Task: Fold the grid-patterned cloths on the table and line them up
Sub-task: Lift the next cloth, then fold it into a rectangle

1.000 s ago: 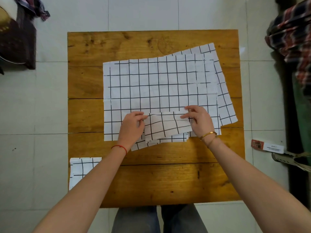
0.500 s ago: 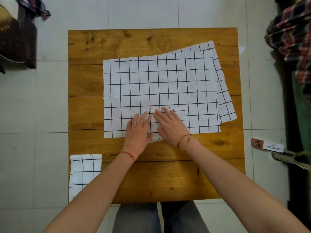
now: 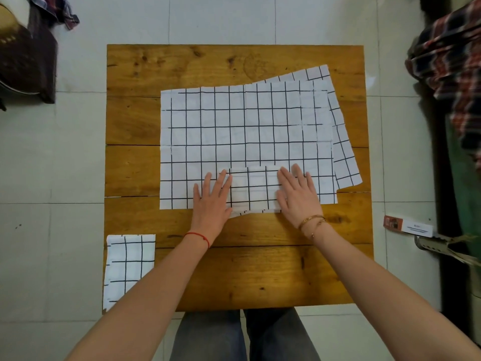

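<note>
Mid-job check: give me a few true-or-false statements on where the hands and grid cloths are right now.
1. Both hands, left hand and right hand, press flat on the small folded white grid-patterned cloth. True.
2. The small folded cloth lies on bare wood. False: it lies mostly on the large spread grid cloth.
3. Another folded grid cloth sits at the brown wooden table's near-left corner. True.
4. Only one large cloth is spread out. False: a second grid cloth shows beneath at right.

Wooden table (image 3: 182, 269) w/ spread grid cloths (image 3: 247, 126), small folded cloth (image 3: 128, 261) at near-left corner.
</note>
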### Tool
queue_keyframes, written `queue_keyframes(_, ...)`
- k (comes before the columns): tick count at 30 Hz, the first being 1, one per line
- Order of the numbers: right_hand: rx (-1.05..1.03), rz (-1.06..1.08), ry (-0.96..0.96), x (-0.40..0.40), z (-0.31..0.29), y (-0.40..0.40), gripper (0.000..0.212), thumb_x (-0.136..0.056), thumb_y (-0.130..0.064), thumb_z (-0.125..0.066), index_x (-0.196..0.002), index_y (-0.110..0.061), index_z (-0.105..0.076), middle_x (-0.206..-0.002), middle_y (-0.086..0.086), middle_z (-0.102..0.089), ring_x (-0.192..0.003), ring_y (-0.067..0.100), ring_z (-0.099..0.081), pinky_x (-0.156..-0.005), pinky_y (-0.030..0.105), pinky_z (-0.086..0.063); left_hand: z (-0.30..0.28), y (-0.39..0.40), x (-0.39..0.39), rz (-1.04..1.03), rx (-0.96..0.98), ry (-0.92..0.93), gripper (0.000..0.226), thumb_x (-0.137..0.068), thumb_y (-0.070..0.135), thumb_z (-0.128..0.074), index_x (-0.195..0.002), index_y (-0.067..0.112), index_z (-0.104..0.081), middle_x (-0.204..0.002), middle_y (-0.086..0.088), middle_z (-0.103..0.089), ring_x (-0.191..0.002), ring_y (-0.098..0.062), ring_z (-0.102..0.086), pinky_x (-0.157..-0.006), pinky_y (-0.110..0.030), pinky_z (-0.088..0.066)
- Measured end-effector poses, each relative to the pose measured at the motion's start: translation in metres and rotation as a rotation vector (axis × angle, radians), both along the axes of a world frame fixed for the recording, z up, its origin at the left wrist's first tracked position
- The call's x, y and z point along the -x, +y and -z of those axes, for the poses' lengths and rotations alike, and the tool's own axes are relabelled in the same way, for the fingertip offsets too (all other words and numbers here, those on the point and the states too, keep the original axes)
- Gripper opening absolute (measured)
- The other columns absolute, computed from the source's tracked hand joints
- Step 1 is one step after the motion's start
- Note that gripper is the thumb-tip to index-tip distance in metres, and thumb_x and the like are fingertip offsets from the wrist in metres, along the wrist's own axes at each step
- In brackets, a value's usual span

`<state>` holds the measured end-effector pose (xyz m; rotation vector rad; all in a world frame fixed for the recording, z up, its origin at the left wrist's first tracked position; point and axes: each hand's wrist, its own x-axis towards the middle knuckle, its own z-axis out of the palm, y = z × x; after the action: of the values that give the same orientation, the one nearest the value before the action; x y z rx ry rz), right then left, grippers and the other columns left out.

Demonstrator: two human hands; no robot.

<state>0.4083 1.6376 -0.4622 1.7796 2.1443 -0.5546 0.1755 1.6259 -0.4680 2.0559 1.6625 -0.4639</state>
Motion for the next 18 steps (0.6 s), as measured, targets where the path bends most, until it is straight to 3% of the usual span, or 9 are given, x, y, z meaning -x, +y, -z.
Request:
queue_keyframes(3, -0.057, -0.025, 0.078, 0.011, -0.008, -0.001, 0.059, -0.095, -0.036, -0.014, -0.148, -0.014, -0.028, -0.154, 0.002, -0.027, -0.146, 0.023, -0.010, -0.120, 0.043, -0.006, -0.004, -0.014, -0.001, 0.023, -0.099, -0.046, 0.070, -0.097, 0.035, -0.048, -0.154, 0.019, -0.011, -0.161, -0.005, -0.011, -0.148, -0.028, -0.009, -0.118, -0.050, -0.018)
queue_keyframes(6, -0.099, -0.168, 0.151, 0.031, -0.014, -0.012, 0.051, -0.096, -0.032, -0.023, -0.140, -0.013, -0.042, -0.144, 0.005, -0.045, -0.139, 0.024, -0.032, -0.117, 0.042, -0.019, -0.005, -0.037, 0.000, 0.041, -0.201, -0.096, 0.060, -0.092, 0.024, -0.058, -0.146, 0.014, -0.035, -0.145, -0.006, -0.041, -0.138, -0.027, -0.035, -0.115, -0.046, -0.029)
queue_keyframes(8, -0.093, -0.265, 0.194, 0.045, -0.010, -0.025, 0.045, -0.096, -0.029, -0.033, -0.135, -0.013, -0.048, -0.138, 0.004, -0.051, -0.132, 0.024, -0.042, -0.114, 0.041, -0.026, -0.003, -0.052, 0.001, 0.030, -0.215, -0.103, 0.058, -0.087, 0.020, -0.064, -0.141, 0.013, -0.044, -0.137, -0.006, -0.049, -0.131, -0.026, -0.042, -0.113, -0.044, -0.033)
queue_keyframes(11, -0.056, -0.319, 0.185, 0.060, 0.002, -0.044, 0.043, -0.094, -0.029, -0.039, -0.133, -0.015, -0.051, -0.135, 0.002, -0.054, -0.127, 0.022, -0.047, -0.111, 0.040, -0.033, -0.003, -0.066, 0.001, 0.002, -0.173, -0.060, 0.059, -0.085, 0.019, -0.067, -0.140, 0.013, -0.045, -0.137, -0.007, -0.049, -0.131, -0.028, -0.042, -0.111, -0.046, -0.034)
queue_keyframes(15, -0.036, -0.307, 0.106, 0.055, 0.005, -0.054, 0.045, -0.095, -0.031, -0.039, -0.134, -0.013, -0.051, -0.139, 0.003, -0.051, -0.126, 0.022, -0.048, -0.108, 0.040, -0.037, -0.004, -0.071, 0.000, -0.026, -0.091, -0.014, 0.062, -0.094, 0.022, -0.053, -0.150, 0.016, -0.027, -0.150, -0.005, -0.034, -0.141, -0.028, -0.027, -0.115, -0.049, -0.025)
queue_keyframes(18, -0.026, -0.317, 0.041, 0.029, 0.000, -0.060, 0.049, -0.095, -0.031, -0.028, -0.132, -0.011, -0.052, -0.136, 0.004, -0.054, -0.123, 0.024, -0.051, -0.106, 0.041, -0.040, -0.006, -0.071, -0.002, -0.047, -0.067, -0.003, 0.063, -0.097, 0.022, -0.045, -0.153, 0.019, -0.018, -0.156, -0.002, -0.024, -0.145, -0.026, -0.018, -0.117, -0.050, -0.020)
